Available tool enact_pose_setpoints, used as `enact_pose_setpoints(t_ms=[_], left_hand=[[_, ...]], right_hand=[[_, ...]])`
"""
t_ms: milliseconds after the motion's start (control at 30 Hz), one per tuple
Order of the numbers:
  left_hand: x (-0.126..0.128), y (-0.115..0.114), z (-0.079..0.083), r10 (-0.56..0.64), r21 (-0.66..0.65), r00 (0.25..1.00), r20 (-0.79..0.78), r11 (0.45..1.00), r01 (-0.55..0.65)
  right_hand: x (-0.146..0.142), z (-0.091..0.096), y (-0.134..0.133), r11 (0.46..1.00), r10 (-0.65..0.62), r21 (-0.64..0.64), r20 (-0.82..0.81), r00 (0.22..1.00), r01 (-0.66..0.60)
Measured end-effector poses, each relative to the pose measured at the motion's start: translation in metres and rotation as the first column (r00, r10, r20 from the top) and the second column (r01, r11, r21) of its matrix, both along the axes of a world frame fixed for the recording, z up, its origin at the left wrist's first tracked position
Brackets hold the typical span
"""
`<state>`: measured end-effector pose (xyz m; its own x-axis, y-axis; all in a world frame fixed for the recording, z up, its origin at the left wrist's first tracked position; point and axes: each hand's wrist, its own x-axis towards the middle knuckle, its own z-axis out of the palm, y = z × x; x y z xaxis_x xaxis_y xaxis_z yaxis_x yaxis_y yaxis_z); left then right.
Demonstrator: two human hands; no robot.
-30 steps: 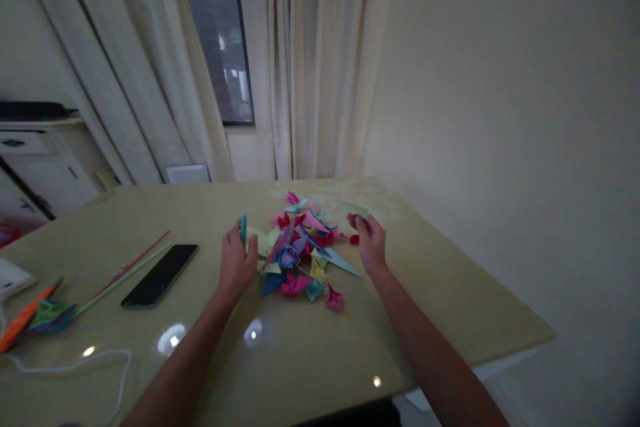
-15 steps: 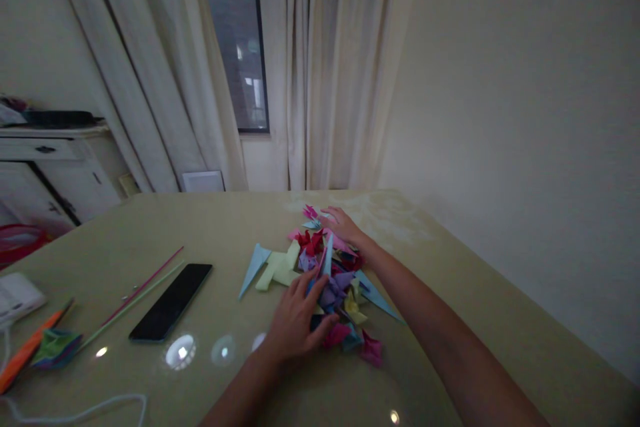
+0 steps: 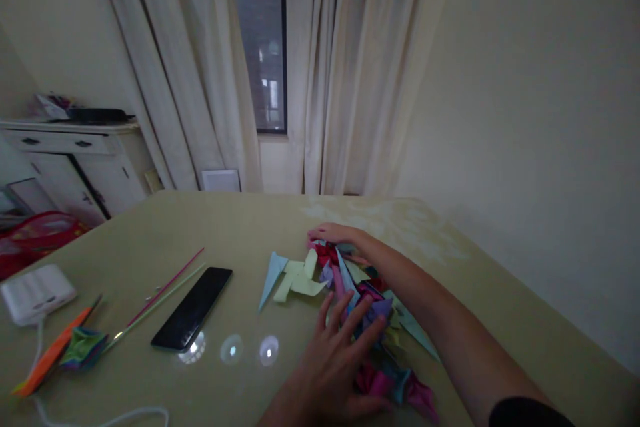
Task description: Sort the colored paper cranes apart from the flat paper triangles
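Note:
A heap of folded paper origami pieces [image 3: 376, 310] in purple, red, pink, blue and yellow lies on the table. My left hand [image 3: 335, 360] is at its near left side, fingers spread and touching the papers. Around the far end of the heap curves my right hand [image 3: 334, 232], its fingers stretched leftward against the pieces and partly hidden. Left of the heap are a pale green folded paper [image 3: 299, 279] and a light blue paper cone [image 3: 271, 278]. My right forearm covers part of the heap's right side.
On the table's left lie a black phone [image 3: 193, 307], a pink stick [image 3: 167, 285], a pale green stick [image 3: 160, 300], an orange craft knife-like tool [image 3: 55, 353], a green-blue folded paper [image 3: 83, 347] and a white charger [image 3: 37, 293] with its cable. A wall borders the right.
My right hand has drawn the far pieces nearer, bunching the heap. My left hand has shifted toward me and spread its fingers. The view has turned slightly left.

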<state>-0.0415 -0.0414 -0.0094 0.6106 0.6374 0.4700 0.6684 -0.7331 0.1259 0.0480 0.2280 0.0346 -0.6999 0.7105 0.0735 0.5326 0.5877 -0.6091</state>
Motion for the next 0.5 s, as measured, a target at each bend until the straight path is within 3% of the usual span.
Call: enact_pose_setpoints(t_ms=[167,233,333,400,500], left_hand=[[0.002,0.001,-0.003,0.064,-0.031,0.997,0.031,0.998,-0.063],[0.003,0.000,-0.003,0.051,-0.061,0.998,0.032,0.997,-0.049],[0.007,-0.005,-0.004,0.006,-0.123,0.999,0.033,0.992,-0.002],[0.012,-0.009,-0.006,-0.039,-0.165,0.999,0.038,0.985,0.045],[0.023,-0.014,-0.015,-0.060,-0.169,0.997,0.051,0.983,0.068]], right_hand=[[0.028,0.023,-0.049,0.971,0.217,-0.105,0.008,0.976,-0.215],[0.053,0.035,-0.072,0.963,0.260,-0.051,-0.068,0.963,-0.263],[0.105,0.045,-0.118,0.986,0.085,0.158,-0.195,0.977,-0.054],[0.147,0.044,-0.158,0.942,-0.024,0.327,-0.148,0.989,0.072],[0.213,0.026,-0.229,0.845,-0.256,0.454,-0.120,0.959,0.282]])
